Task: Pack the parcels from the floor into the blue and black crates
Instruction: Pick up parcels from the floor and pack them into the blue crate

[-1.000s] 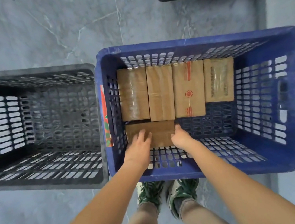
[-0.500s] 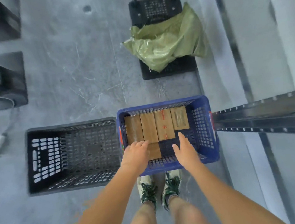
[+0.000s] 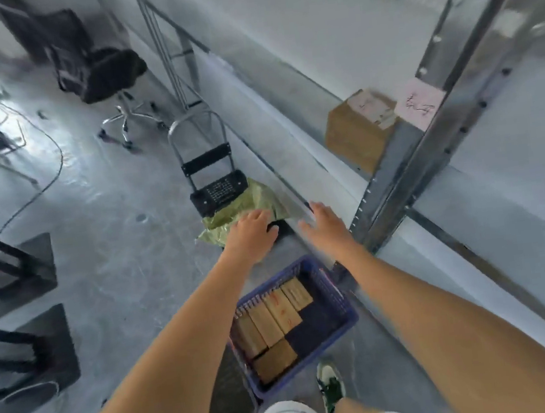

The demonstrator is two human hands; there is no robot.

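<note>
The blue crate (image 3: 341, 314) stands on the floor below my arms and holds several brown cardboard parcels (image 3: 278, 314); the nearest one (image 3: 275, 359) lies crosswise at its near end. Of the black crate (image 3: 220, 375) only a dark strip shows, mostly hidden behind my left forearm. My left hand (image 3: 250, 234) and my right hand (image 3: 325, 224) are stretched out empty, fingers relaxed, well above the floor and in front of a green woven sack (image 3: 247, 202).
The green sack lies on a black hand trolley (image 3: 218, 188) with a metal handle. A grey metal shelving rack (image 3: 406, 170) runs along the right, with a cardboard box (image 3: 354, 129) on it. A black swivel chair (image 3: 106, 75) stands further back; dark frames are at left.
My hands let go of the crosswise parcel in the blue crate and rose. The view lifted and swung forward to the trolley, sack and rack.
</note>
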